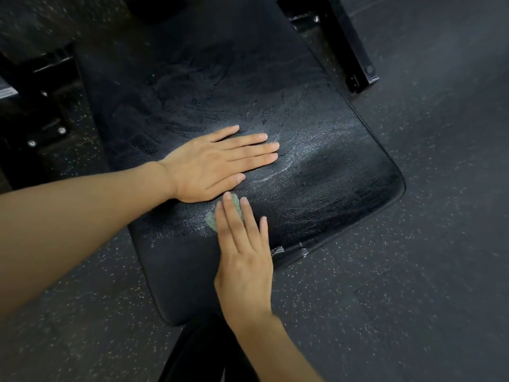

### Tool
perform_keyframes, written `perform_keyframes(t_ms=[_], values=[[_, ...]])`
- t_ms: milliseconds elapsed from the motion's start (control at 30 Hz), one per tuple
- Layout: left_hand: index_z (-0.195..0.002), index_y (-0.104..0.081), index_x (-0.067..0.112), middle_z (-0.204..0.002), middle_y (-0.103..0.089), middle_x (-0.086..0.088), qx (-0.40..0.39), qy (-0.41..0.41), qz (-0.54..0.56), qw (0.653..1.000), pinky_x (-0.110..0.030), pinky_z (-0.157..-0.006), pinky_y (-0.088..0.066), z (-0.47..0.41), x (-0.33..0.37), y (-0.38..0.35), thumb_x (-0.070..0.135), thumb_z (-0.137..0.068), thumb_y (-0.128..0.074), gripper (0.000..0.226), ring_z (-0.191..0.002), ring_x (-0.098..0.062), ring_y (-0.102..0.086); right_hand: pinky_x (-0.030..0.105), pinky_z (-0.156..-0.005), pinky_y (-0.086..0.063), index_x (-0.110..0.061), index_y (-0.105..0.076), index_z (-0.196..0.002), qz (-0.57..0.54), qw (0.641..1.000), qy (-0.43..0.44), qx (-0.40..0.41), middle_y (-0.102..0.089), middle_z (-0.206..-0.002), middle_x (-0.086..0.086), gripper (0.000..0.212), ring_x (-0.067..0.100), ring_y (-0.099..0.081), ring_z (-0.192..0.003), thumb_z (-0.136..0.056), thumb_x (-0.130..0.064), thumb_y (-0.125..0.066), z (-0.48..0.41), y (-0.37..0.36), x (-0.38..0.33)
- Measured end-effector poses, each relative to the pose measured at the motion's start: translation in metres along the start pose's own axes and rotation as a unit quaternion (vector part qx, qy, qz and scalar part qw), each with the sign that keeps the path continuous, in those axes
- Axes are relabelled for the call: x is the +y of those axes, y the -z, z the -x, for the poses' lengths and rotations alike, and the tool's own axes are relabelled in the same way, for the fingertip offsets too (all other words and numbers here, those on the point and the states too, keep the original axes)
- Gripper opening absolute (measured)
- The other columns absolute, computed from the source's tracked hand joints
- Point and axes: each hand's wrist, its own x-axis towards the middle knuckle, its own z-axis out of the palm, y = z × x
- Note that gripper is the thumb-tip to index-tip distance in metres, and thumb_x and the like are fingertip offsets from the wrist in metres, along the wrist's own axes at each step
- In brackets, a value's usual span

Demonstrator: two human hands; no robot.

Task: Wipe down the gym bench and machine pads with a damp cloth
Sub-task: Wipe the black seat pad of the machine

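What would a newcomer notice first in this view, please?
Two bare hands lie flat at the centre of the black bench pad: the left hand presses the pad, the right hand presses a small green cloth just below it. Wet wipe streaks shine across the pad around them.

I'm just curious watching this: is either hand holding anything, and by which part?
Nothing is gripped. The right hand presses a green cloth onto the bench pad under its straight fingers; the left hand rests flat on the pad.
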Motion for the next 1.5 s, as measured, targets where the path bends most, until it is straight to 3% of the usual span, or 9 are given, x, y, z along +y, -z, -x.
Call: perform_keyframes(t_ms=[233, 367, 500, 600, 700, 867, 1133, 1300, 1500], values=[[-0.158, -0.015, 0.022, -0.166, -0.014, 0.005, 0.003, 0.009, -0.008, 1.000, -0.039, -0.124, -0.004, -0.001, 0.000, -0.001, 0.031, -0.104, -0.023, 0.055, -0.154, -0.014, -0.008, 0.047, -0.120, -0.013, -0.012, -0.041, -0.148, 0.030, 0.999, 0.039, -0.006, -0.035, -0.158, -0.001, 0.072, 0.024, -0.028, -0.148, -0.078, -0.003, -0.031, -0.017, 0.019, 0.052], [-0.158, -0.016, 0.022, -0.166, -0.014, 0.005, 0.004, 0.015, -0.007, 1.000, -0.039, -0.124, -0.003, -0.001, 0.001, 0.000, 0.030, -0.103, -0.024, 0.056, -0.154, -0.014, -0.008, 0.042, -0.122, -0.004, -0.011, -0.039, -0.150, 0.032, 0.999, 0.019, 0.020, -0.033, -0.159, 0.000, 0.068, 0.024, -0.026, -0.148, -0.083, 0.001, -0.036, -0.031, 0.032, 0.089], [-0.159, -0.016, 0.022, -0.166, -0.014, 0.006, 0.003, 0.017, -0.013, 1.000, -0.040, -0.124, -0.005, -0.001, 0.001, -0.001, 0.031, -0.103, -0.022, 0.056, -0.154, -0.015, -0.009, 0.044, -0.121, -0.008, -0.009, -0.038, -0.149, 0.033, 0.998, -0.017, 0.048, -0.034, -0.158, 0.003, 0.067, 0.027, -0.026, -0.148, -0.084, 0.006, -0.042, -0.040, 0.036, 0.106], [-0.158, -0.015, 0.022, -0.166, -0.015, 0.006, 0.005, 0.019, -0.012, 1.000, -0.040, -0.124, -0.005, -0.001, 0.001, -0.001, 0.031, -0.103, -0.022, 0.056, -0.154, -0.015, -0.009, 0.045, -0.121, -0.014, -0.010, -0.036, -0.149, 0.021, 0.996, -0.057, 0.071, -0.034, -0.158, 0.004, 0.062, 0.025, -0.025, -0.148, -0.089, 0.001, -0.032, -0.037, 0.028, 0.089], [-0.158, -0.016, 0.022, -0.166, -0.015, 0.006, 0.008, 0.021, -0.011, 1.000, -0.040, -0.124, -0.005, -0.001, 0.001, -0.002, 0.031, -0.103, -0.023, 0.056, -0.154, -0.014, -0.010, 0.041, -0.122, -0.010, -0.013, -0.034, -0.151, -0.010, 0.996, -0.063, 0.061, -0.032, -0.160, 0.004, 0.067, 0.023, -0.023, -0.149, -0.086, 0.003, -0.039, -0.026, 0.018, 0.064], [-0.158, -0.016, 0.022, -0.165, -0.014, 0.006, 0.009, 0.020, -0.017, 1.000, -0.040, -0.124, -0.005, -0.001, 0.000, -0.004, 0.031, -0.102, -0.023, 0.057, -0.153, -0.014, -0.009, 0.046, -0.121, -0.018, -0.014, -0.038, -0.147, -0.013, 1.000, -0.003, 0.021, -0.036, -0.158, 0.002, 0.080, 0.024, -0.032, -0.146, -0.069, -0.004, -0.027, 0.000, 0.004, 0.009], [-0.158, -0.017, 0.019, -0.166, -0.014, 0.003, 0.010, 0.015, -0.023, 1.000, -0.041, -0.124, -0.006, -0.001, 0.001, -0.001, 0.033, -0.103, -0.021, 0.057, -0.153, -0.016, -0.012, 0.043, -0.122, -0.016, -0.016, -0.043, -0.147, 0.020, 0.996, 0.069, -0.047, -0.035, -0.158, -0.003, 0.071, 0.021, -0.029, -0.147, -0.077, -0.010, -0.032, 0.018, -0.004, -0.021], [-0.159, -0.016, 0.018, -0.167, -0.011, 0.001, 0.007, 0.014, -0.024, 1.000, -0.041, -0.124, -0.005, 0.007, 0.002, 0.000, 0.036, -0.104, -0.021, 0.058, -0.154, -0.016, -0.008, 0.046, -0.120, -0.012, -0.013, -0.040, -0.149, 0.032, 0.999, 0.019, -0.014, -0.034, -0.159, 0.000, 0.076, 0.023, -0.027, -0.148, -0.074, -0.002, -0.030, 0.004, 0.010, 0.020], [-0.160, -0.013, 0.018, -0.167, -0.007, 0.002, 0.003, 0.009, -0.019, 1.000, -0.037, -0.124, 0.001, 0.024, -0.001, -0.002, 0.039, -0.105, -0.019, 0.059, -0.154, -0.014, -0.003, 0.043, -0.122, -0.007, -0.010, -0.038, -0.149, 0.023, 0.995, -0.080, 0.057, -0.032, -0.159, 0.003, 0.076, 0.026, -0.023, -0.149, -0.078, 0.012, -0.050, 0.000, 0.002, 0.014]])
